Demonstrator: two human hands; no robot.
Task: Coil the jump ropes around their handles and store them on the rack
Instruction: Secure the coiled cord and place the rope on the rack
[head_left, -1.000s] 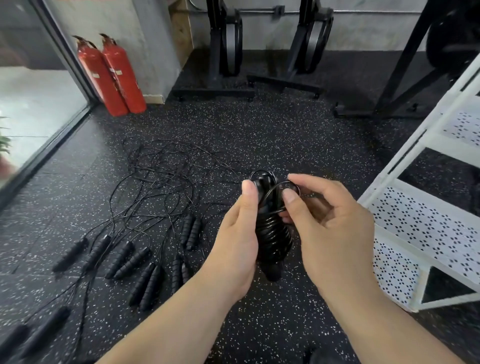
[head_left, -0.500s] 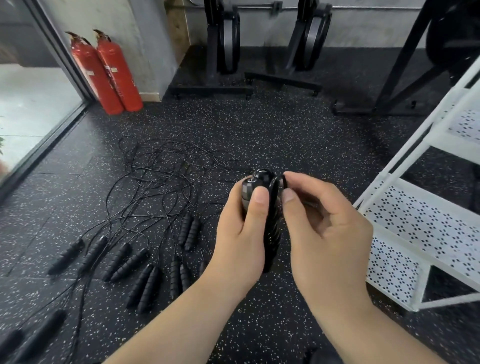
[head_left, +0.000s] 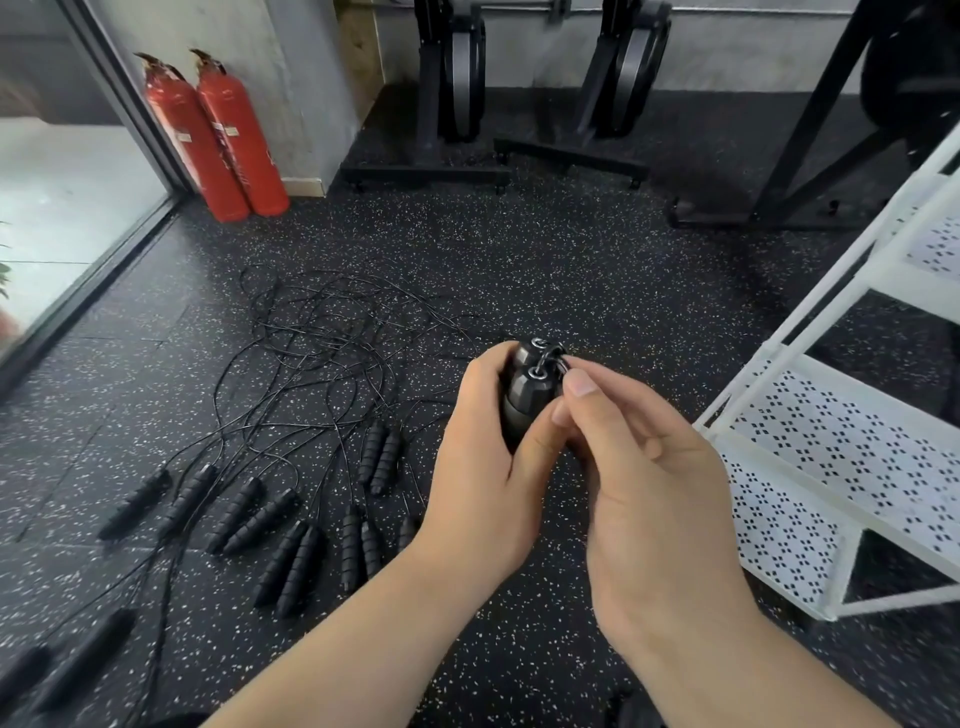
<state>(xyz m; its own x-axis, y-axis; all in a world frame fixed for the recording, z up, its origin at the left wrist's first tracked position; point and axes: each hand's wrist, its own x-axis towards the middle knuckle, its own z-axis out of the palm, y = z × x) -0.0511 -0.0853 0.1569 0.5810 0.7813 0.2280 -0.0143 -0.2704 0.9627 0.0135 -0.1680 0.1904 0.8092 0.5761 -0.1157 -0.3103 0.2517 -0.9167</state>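
Note:
My left hand (head_left: 485, 462) grips a pair of black jump rope handles (head_left: 527, 395) held upright together, their metal-ringed tops showing. My right hand (head_left: 639, 467) pinches the thin black cord at those tops with thumb and forefinger. The coil around the handles is mostly hidden by my fingers. On the floor to the left lie several more black handles (head_left: 291, 540) with a tangle of loose black cords (head_left: 332, 332). The white perforated rack (head_left: 841, 467) stands at the right, close to my right hand.
Two red fire extinguishers (head_left: 218, 140) stand by the wall at the back left beside a glass door. Black gym machine frames (head_left: 452, 104) fill the back. The floor is black speckled rubber.
The visible loop of cord at the top of the handles has been drawn tight. My hands have turned the handles so that their ends face me, and my right hand now pinches at the top.

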